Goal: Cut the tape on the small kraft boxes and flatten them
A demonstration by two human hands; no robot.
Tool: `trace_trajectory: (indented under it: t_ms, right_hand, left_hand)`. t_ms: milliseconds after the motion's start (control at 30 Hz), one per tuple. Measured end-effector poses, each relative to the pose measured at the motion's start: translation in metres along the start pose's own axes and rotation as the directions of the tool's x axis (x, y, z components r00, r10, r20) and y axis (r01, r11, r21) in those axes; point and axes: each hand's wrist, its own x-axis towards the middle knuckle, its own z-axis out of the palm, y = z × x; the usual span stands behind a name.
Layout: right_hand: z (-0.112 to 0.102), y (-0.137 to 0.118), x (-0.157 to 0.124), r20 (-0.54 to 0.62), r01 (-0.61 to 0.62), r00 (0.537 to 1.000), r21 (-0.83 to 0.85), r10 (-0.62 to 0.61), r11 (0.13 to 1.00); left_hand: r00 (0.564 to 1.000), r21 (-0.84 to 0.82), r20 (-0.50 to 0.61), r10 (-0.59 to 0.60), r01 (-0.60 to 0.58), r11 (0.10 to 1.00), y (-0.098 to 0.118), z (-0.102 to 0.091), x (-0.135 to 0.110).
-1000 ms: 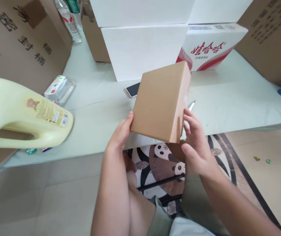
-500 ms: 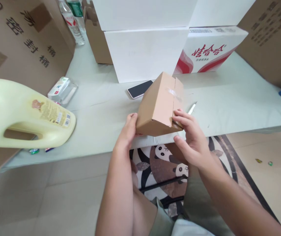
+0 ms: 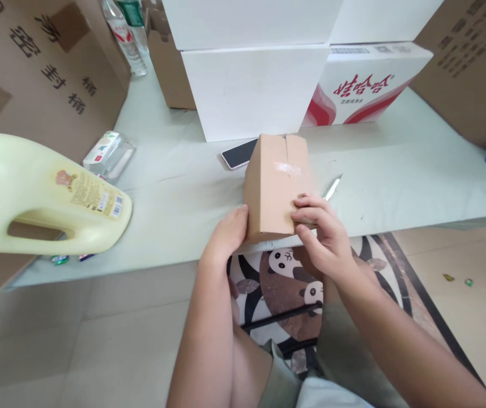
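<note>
A small brown cardboard box [image 3: 273,184] stands at the near edge of the pale green table [image 3: 396,170], its taped seam facing me. My left hand [image 3: 226,238] grips its lower left side. My right hand [image 3: 322,235] presses its fingers on the box's lower right face, by the clear tape. Both hands hold the box between them.
A phone [image 3: 238,153] lies just behind the box and a small knife [image 3: 332,186] to its right. A large yellow jug [image 3: 43,198] lies at the left, beside a clear plastic pack [image 3: 109,154]. White boxes [image 3: 251,85], a red-printed carton [image 3: 364,85] and big brown cartons [image 3: 47,73] stand behind.
The box has been turned and lowered from a tilted, raised hold until it rests at the table edge with its taped seam towards me. My right fingers have moved onto that face.
</note>
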Motion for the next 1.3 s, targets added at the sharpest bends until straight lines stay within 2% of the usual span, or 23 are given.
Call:
trace_trajectory:
  t_ms: [67,100,167,233,300,400,467,500,533,600,667,733,767,800,833,933,1033,1100,1167,1233,1300]
  right_hand:
    - [0.004,0.002,0.000,0.013,0.024,1.000,-0.004,-0.024,1.000]
    - [0.006,0.002,0.001,0.026,0.038,0.999,-0.005,-0.038,0.999]
    - [0.011,0.000,0.005,0.064,0.069,0.996,-0.003,-0.069,0.998]
    - [0.017,-0.003,0.011,0.109,0.108,0.988,0.027,-0.111,0.994]
    - [0.022,-0.005,0.016,0.138,0.130,0.981,0.078,-0.139,0.989]
    - [0.023,-0.003,0.014,0.153,0.116,0.979,0.142,-0.137,0.983]
    - [0.016,0.005,0.006,0.082,0.012,0.996,0.168,-0.026,0.986]
    - [0.011,0.012,0.002,0.025,-0.081,0.997,0.178,0.078,0.981]
    - [0.004,0.020,-0.002,-0.033,-0.196,0.978,0.172,0.204,0.966]
    - [-0.014,0.039,-0.007,-0.106,-0.443,0.888,0.063,0.447,0.895]
    - [-0.032,0.060,-0.009,-0.114,-0.622,0.782,-0.202,0.613,0.757]
    - [-0.046,0.077,-0.009,-0.084,-0.650,0.702,-0.480,0.707,0.589]
    - [-0.052,0.083,-0.009,-0.060,-0.619,0.683,-0.577,0.728,0.533]
    - [-0.056,0.088,-0.010,-0.035,-0.573,0.685,-0.643,0.728,0.508]
    - [-0.058,0.092,-0.012,-0.011,-0.523,0.707,-0.682,0.708,0.511]
    - [-0.061,0.096,-0.018,0.031,-0.401,0.798,-0.718,0.602,0.569]
    - [-0.062,0.096,-0.020,0.034,-0.370,0.821,-0.729,0.570,0.576]
    - [-0.063,0.095,-0.019,0.022,-0.388,0.823,-0.709,0.568,0.589]
    - [-0.064,0.090,-0.018,0.007,-0.464,0.804,-0.618,0.594,0.635]
    - [-0.063,0.082,-0.015,0.008,-0.588,0.767,-0.391,0.642,0.708]
    - [-0.061,0.069,-0.012,0.007,-0.638,0.769,-0.050,0.639,0.768]
  left_hand:
    - [0.988,0.048,-0.155,-0.014,0.021,0.999,0.000,-0.006,0.000]
    - [0.971,0.019,-0.236,0.026,-0.022,1.000,0.000,-0.009,0.000]
    - [0.923,-0.087,-0.327,0.205,-0.245,0.966,0.001,-0.016,0.000]
    - [0.856,-0.149,-0.314,0.411,-0.471,0.869,0.003,-0.020,-0.001]
    - [0.808,-0.136,-0.252,0.532,-0.574,0.807,0.004,-0.021,-0.001]
    - [0.811,-0.122,-0.187,0.554,-0.579,0.806,0.005,-0.017,0.000]
    - [0.823,-0.129,-0.190,0.536,-0.562,0.817,0.005,-0.014,0.001]
    - [0.827,-0.133,-0.195,0.527,-0.555,0.821,0.005,-0.014,0.001]
    - [0.831,-0.137,-0.199,0.520,-0.549,0.825,0.005,-0.014,0.001]
    - [0.839,-0.149,-0.201,0.506,-0.537,0.830,0.005,-0.014,0.000]
    - [0.845,-0.153,-0.202,0.495,-0.526,0.836,0.006,-0.016,-0.001]
    - [0.848,-0.150,-0.203,0.490,-0.521,0.840,0.006,-0.017,-0.001]
    - [0.848,-0.148,-0.203,0.490,-0.521,0.840,0.007,-0.017,-0.001]
    - [0.846,-0.146,-0.204,0.492,-0.524,0.839,0.007,-0.017,-0.001]
    - [0.844,-0.144,-0.207,0.495,-0.527,0.838,0.007,-0.017,-0.001]
    - [0.838,-0.131,-0.221,0.499,-0.532,0.836,0.010,-0.015,-0.001]
    - [0.836,-0.112,-0.221,0.502,-0.533,0.838,0.012,-0.013,-0.001]
    - [0.836,-0.103,-0.213,0.505,-0.533,0.840,0.013,-0.012,-0.001]
    - [0.840,-0.101,-0.208,0.502,-0.528,0.843,0.013,-0.011,-0.001]
    - [0.839,-0.106,-0.211,0.501,-0.529,0.842,0.013,-0.011,-0.001]
    - [0.834,-0.118,-0.216,0.508,-0.539,0.834,0.014,-0.011,-0.001]
